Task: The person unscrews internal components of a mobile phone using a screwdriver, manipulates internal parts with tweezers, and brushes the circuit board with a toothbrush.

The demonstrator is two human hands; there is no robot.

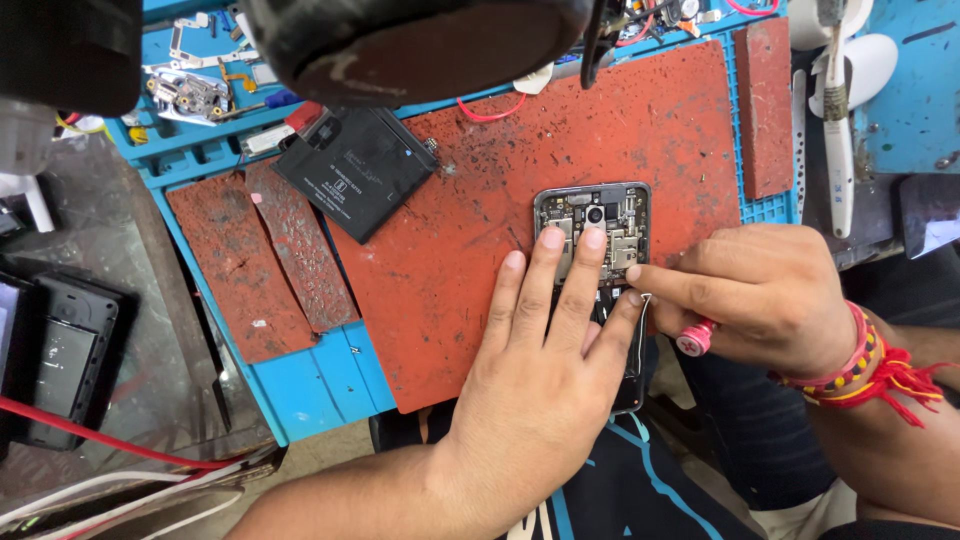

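An opened phone (594, 212) with its back cover off lies on a worn red mat (470, 260), its circuit board and camera exposed. My left hand (545, 340) presses flat on the phone's lower half, fingers spread over the board. My right hand (765, 295) comes in from the right, gripping a small tool with a red and white handle (695, 338), its tip against the phone's right edge near my left thumb. A black phone battery (357, 168) lies loose on the mat to the upper left.
The red mat sits on a blue work mat (310, 385). Red mat strips (265, 265) lie at left, another (765, 105) at right. Small metal parts (190, 90) fill a tray top left. A dark device (65, 355) and cables lie far left; a white tool (838, 150) far right.
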